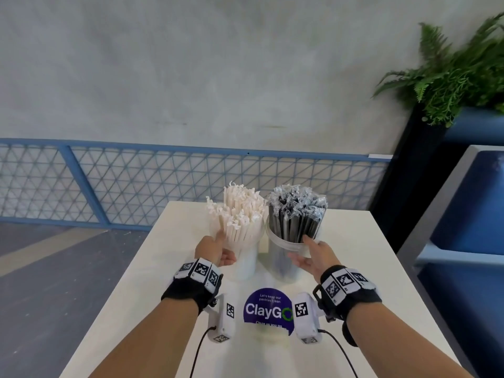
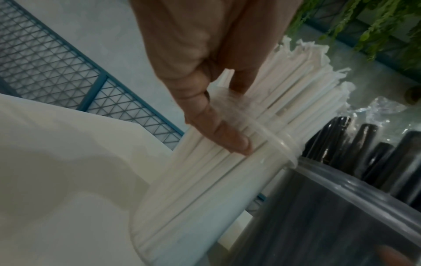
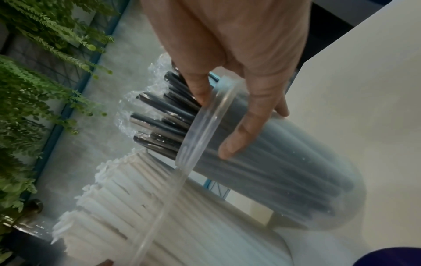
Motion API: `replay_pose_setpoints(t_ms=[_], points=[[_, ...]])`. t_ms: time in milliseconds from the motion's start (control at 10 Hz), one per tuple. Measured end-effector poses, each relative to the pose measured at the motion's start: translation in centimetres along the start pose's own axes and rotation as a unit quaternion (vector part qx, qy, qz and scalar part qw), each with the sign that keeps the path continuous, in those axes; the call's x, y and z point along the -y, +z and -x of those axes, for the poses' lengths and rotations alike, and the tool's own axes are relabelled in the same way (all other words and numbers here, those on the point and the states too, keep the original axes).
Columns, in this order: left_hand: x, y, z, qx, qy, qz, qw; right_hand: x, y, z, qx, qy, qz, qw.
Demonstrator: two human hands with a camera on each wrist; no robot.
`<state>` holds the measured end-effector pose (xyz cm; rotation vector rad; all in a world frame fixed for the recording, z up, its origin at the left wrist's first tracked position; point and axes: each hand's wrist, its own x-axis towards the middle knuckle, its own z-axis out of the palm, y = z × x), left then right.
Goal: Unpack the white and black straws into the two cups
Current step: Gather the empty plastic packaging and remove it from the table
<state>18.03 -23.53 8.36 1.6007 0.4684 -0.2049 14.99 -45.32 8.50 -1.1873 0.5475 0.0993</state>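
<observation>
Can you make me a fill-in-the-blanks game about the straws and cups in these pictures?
1. The left hand touches the cup full of ____ straws.
2. The right hand touches the cup full of ____ straws.
3. Both cups stand on a white ____.
4. The purple sticker near the wrists says ____.

Missing words: white; black; table; ClayGo

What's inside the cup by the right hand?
Black straws, wrapped in clear plastic, stand packed in that cup. The cup's bottom is hidden by them.
</observation>
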Motion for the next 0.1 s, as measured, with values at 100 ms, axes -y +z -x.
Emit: replay_pose_setpoints(t_ms=[100], points=[[1.73, -0.55, 1.74, 0.026, -0.001, -0.039, 0.999, -0.63, -1.67, 1.85, 0.023, 0.015, 0.082, 0.996]])
